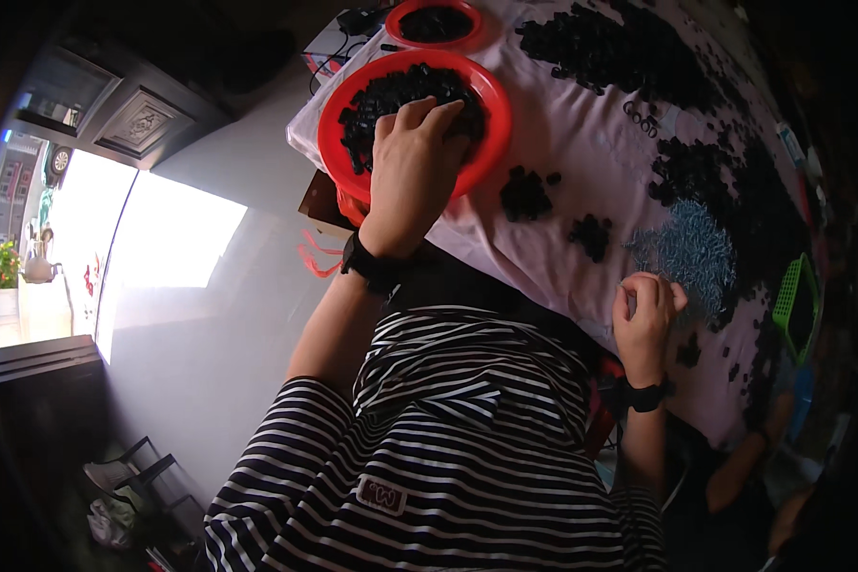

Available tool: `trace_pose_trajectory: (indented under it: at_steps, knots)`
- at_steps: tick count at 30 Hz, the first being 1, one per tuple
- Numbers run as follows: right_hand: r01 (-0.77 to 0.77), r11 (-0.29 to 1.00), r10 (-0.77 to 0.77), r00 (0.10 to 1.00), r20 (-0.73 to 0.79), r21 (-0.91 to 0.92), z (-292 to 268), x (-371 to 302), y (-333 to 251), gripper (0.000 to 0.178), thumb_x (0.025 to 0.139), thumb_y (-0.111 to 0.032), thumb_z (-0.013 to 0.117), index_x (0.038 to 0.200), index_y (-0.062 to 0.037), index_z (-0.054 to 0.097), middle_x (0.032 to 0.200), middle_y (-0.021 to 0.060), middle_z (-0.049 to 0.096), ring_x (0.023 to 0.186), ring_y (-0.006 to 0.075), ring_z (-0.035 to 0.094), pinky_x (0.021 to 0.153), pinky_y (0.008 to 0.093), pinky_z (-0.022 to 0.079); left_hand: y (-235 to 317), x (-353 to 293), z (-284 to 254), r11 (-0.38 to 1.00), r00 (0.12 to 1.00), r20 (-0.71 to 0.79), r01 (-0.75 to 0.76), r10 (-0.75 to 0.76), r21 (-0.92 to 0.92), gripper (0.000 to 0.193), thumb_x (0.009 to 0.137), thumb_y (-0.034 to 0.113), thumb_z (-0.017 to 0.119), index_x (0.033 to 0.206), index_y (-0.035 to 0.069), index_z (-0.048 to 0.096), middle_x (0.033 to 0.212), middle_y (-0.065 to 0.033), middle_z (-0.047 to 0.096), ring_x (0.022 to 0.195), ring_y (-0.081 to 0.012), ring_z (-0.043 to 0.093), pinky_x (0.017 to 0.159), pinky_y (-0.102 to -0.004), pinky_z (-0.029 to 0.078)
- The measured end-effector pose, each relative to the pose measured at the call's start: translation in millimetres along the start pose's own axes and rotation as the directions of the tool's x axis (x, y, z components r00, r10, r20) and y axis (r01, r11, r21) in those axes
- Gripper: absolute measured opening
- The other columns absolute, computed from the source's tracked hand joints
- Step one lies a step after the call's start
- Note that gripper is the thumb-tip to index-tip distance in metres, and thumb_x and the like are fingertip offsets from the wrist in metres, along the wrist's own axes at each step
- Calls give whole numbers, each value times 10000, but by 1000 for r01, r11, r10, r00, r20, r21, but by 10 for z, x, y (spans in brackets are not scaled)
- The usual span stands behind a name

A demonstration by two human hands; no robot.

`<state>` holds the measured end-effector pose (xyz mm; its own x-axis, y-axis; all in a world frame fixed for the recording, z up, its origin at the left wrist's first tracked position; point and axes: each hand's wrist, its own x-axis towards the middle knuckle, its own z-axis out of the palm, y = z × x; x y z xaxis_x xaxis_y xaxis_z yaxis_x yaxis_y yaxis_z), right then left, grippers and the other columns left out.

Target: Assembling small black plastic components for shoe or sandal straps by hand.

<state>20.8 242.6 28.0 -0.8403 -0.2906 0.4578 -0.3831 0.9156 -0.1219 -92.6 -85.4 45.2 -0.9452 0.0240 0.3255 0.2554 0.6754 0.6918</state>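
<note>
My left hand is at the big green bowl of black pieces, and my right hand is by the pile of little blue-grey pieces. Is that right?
Almost! The big bowl is red, not green, as the head view shows. Your left hand is at that bowl of black pieces, and your right hand is by the little blue-grey pieces.

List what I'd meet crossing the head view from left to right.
Green plant, carved dark panel, large red bowl with the left hand over it, clump of black pieces, smaller clump, right hand by the blue pieces, green basket.
</note>
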Motion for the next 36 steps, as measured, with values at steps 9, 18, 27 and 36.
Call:
trace_pose_trajectory:
  at_steps: [9,18,27,36]
  knots:
    - [-42,998,42,999,-7,38,28,1,-4,279,871,16,693,1132,-64,638,910,33,662,858,213,638,984,417,370,413,-6,975,878,930,163,-364,328,311,149,755,152,707,894,110,739,953,-54,670,989,-274,584,851,-361,481]
    - [13,999,-14,1000,-22,-46,-10,-41,10,184,909,-52,712,1088,-71,672,949,35,681,903,210,644,975,411,378,398,76,1297,828,922,198,-386,333,407,82,761,106,660,830,83,700,888,-79,677,968,-277,594,807,-358,477]
    - [-90,995,92,994,-61,44,-100,15,27,190,905,-44,719,1091,-64,687,958,47,685,915,229,627,957,404,392,617,-349,730,879,866,464,66,184,-471,297,940,208,718,1157,7,692,1013,-104,726,911,-242,707,818,-337,559]
    - [-206,847,213,976,42,490,-284,215,-427,202,890,20,710,1071,-68,700,976,50,690,918,217,589,893,352,430,556,-852,682,300,587,798,743,136,-598,312,1029,236,645,1219,-11,660,1017,-1,689,932,-88,641,877,-251,523]
